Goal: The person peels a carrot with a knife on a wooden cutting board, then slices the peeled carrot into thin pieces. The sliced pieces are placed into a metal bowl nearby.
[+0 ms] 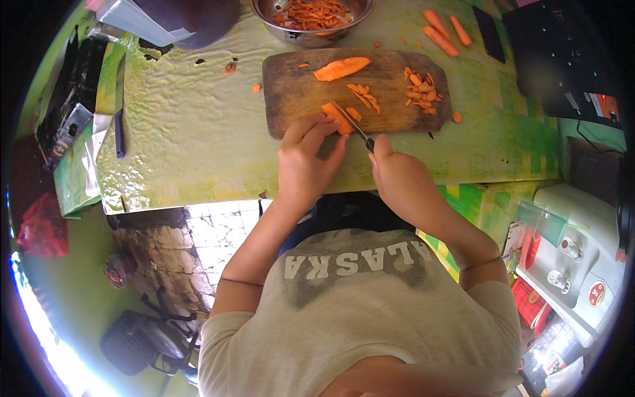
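Note:
My left hand pins a flat piece of carrot to the near edge of a wooden cutting board. In my right hand is a knife with a dark handle, its blade lying along the carrot's right side. A small cut slice rests just right of the blade. Farther up the board are thin carrot strips and a long carrot slab. A pile of short carrot pieces sits at the board's right end.
A steel bowl of carrot strips stands behind the board. Several peeled carrots lie at the back right, beside a dark phone-like slab. Another knife lies at the table's left. A black appliance occupies the right corner.

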Demonstrator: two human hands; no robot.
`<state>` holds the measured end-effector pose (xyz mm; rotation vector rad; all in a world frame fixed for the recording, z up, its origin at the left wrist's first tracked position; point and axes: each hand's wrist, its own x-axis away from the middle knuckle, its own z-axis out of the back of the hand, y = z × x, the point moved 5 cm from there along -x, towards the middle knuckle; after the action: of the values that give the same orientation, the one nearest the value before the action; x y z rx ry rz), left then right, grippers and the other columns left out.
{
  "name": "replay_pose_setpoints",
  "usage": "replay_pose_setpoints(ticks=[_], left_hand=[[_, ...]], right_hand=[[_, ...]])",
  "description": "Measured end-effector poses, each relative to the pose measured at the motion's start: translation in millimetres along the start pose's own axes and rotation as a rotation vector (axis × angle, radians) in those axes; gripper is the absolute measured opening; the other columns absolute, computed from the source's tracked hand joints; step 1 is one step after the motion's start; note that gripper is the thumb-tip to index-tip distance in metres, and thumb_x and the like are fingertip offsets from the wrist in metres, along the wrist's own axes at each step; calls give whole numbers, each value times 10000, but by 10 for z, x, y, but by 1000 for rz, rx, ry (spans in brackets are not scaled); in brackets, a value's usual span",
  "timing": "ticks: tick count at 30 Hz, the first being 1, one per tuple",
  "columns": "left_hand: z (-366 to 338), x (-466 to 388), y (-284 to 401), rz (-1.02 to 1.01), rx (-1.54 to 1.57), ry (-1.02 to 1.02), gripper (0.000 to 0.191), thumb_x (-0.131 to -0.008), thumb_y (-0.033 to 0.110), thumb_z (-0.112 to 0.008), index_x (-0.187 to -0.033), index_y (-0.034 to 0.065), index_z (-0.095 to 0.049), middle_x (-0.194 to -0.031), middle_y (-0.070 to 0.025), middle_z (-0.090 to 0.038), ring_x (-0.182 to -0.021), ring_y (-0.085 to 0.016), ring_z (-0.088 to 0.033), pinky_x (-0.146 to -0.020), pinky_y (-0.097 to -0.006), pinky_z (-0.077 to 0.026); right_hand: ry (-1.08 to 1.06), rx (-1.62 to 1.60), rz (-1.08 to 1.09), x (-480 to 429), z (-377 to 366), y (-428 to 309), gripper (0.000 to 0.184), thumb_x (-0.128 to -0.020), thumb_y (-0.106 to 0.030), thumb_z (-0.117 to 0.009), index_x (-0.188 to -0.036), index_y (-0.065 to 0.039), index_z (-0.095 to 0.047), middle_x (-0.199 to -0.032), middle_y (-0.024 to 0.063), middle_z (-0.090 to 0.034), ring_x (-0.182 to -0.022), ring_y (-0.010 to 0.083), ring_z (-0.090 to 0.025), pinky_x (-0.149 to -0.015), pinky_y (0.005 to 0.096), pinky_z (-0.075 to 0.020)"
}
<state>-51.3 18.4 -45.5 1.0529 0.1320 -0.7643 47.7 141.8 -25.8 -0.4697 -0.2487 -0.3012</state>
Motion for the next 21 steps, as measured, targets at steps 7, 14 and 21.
replay_pose_setpoints(ticks=[7,14,21], left_hand=[[-19,7,-15,-19,6,6,206,-701,26,-793,-887,5,-706,-960,-124,-686,-916,-301,-669,-796,-381,-555],[21,-60,-16,-48,30,-9,194,-713,62,-796,-864,3,-690,-890,-122,-685,-834,-300,-661,-727,-392,-541],[-125,-118,94,24,-184,24,279,-722,151,-799,-798,20,-564,-828,-158,-586,-800,-354,-565,-720,-455,-464]], right_hand=[[-101,-25,-86,389,38,94,179,-997,-133,-493,-1014,25,-409,-645,253,-591,-622,462,-607,-544,541,-456],[90,-27,-143,657,269,358,195,-1013,-190,-472,-1028,3,-448,-667,254,-607,-661,420,-650,-571,519,-492],[439,-503,-169,780,387,525,153,-1039,-182,-445,-1028,-33,-477,-611,163,-478,-509,319,-495,-508,379,-387]])
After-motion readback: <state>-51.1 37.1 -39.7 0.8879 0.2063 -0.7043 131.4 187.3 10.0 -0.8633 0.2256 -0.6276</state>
